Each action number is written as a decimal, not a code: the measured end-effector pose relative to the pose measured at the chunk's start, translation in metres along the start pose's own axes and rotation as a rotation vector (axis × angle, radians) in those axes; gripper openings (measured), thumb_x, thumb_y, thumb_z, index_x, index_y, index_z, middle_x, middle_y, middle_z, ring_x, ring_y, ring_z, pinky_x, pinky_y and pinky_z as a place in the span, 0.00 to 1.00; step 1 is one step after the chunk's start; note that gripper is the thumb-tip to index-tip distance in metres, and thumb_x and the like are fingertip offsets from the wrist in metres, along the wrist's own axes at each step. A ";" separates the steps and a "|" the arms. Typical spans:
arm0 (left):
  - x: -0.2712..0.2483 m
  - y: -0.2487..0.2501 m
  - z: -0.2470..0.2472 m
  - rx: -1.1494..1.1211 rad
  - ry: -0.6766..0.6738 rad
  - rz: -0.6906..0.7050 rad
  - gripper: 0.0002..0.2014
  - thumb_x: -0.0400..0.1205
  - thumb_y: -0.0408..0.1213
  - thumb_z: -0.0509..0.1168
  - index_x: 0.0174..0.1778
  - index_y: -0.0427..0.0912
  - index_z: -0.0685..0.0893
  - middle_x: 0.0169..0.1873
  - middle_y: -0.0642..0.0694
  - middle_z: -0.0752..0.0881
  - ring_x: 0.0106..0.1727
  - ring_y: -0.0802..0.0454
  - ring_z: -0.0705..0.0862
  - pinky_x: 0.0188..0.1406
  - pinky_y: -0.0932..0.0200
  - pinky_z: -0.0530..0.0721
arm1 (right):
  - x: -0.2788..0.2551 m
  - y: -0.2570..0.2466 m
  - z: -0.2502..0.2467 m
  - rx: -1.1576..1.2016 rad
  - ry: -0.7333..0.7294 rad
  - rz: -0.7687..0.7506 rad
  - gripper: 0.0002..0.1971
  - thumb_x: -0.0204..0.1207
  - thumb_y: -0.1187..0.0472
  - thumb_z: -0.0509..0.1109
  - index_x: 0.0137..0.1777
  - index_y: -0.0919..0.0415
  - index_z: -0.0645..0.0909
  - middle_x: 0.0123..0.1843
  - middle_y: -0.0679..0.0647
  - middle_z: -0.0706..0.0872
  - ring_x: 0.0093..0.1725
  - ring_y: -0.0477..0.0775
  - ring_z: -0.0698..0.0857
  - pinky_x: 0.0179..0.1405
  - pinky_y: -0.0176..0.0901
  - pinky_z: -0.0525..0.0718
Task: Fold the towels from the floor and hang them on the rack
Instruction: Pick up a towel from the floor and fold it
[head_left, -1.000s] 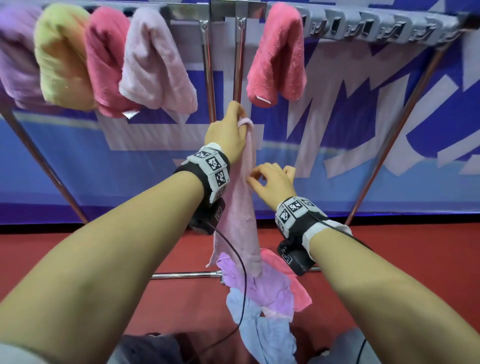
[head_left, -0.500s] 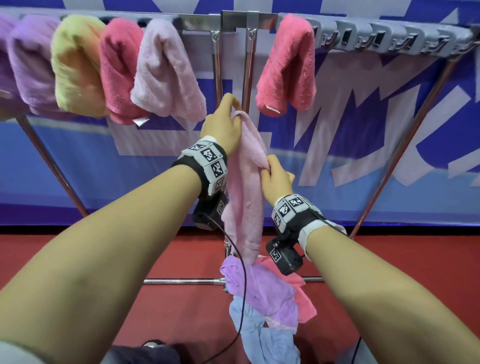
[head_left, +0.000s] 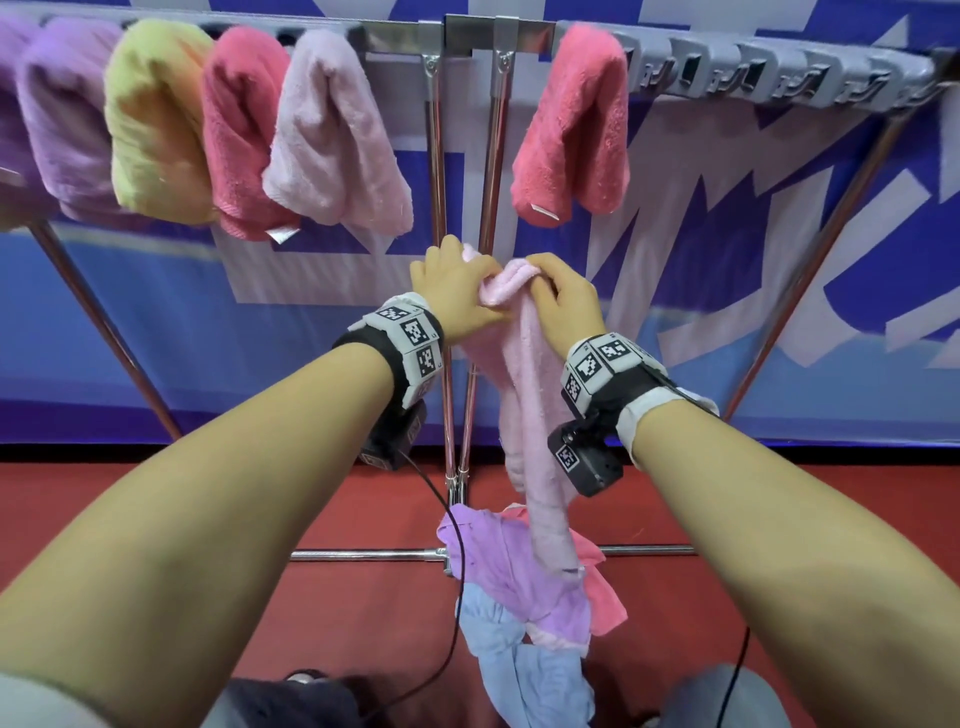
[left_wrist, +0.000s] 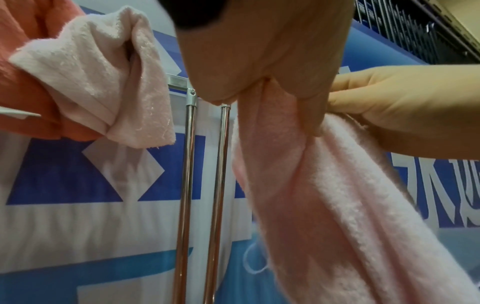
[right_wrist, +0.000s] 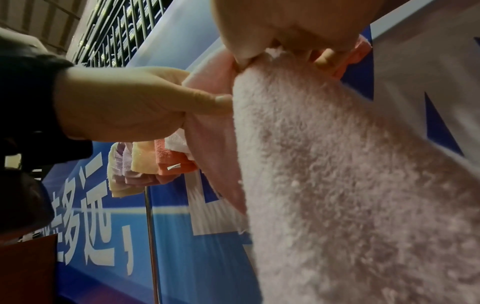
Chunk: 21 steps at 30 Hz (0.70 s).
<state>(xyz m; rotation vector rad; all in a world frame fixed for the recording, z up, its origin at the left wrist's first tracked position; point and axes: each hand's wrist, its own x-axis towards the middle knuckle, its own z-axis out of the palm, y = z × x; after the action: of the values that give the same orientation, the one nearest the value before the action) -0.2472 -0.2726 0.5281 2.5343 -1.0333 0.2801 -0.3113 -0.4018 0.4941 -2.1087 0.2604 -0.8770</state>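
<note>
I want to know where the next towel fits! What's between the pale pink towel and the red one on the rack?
In the head view, no towel hangs between the pale pink towel and the red towel: just bare rack bar and its two upright poles.

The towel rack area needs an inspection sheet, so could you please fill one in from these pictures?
Surface: red floor.
Job's things: pale pink towel held up, hanging long and not yet folded; the rack carries folded towels: purple, yellow, a coral towel, light pink and, right of the posts, a second coral towel.
Clutter: pile of towels on the floor by the rack's base.
Grippers: left hand and right hand both pinch the pale pink towel's top edge.
Cables: black cable hangs from the left wrist camera over the pile.
Surroundings: blue and white banner behind the rack.
</note>
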 end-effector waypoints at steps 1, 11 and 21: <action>0.001 0.002 0.001 -0.025 0.034 -0.016 0.23 0.71 0.58 0.63 0.56 0.49 0.82 0.48 0.44 0.67 0.57 0.42 0.70 0.56 0.53 0.63 | 0.000 0.000 -0.001 0.014 -0.014 0.004 0.11 0.78 0.60 0.59 0.53 0.51 0.82 0.48 0.51 0.89 0.52 0.57 0.84 0.63 0.58 0.78; 0.009 0.010 -0.014 -0.171 0.130 -0.131 0.15 0.82 0.39 0.55 0.61 0.50 0.81 0.61 0.39 0.70 0.63 0.40 0.68 0.63 0.51 0.62 | -0.022 0.021 -0.007 -0.080 0.023 0.185 0.05 0.78 0.51 0.66 0.50 0.49 0.76 0.43 0.42 0.79 0.43 0.46 0.78 0.69 0.48 0.66; 0.009 -0.016 -0.032 -0.197 0.175 -0.176 0.13 0.82 0.36 0.55 0.60 0.43 0.78 0.63 0.38 0.70 0.65 0.39 0.68 0.65 0.48 0.62 | -0.021 0.006 0.023 -0.183 -0.119 0.227 0.10 0.76 0.56 0.68 0.36 0.56 0.74 0.34 0.51 0.80 0.41 0.57 0.76 0.49 0.45 0.61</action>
<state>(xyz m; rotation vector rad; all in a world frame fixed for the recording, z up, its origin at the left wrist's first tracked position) -0.2311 -0.2543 0.5559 2.3565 -0.7286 0.3258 -0.3105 -0.3816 0.4698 -2.2359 0.5232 -0.6105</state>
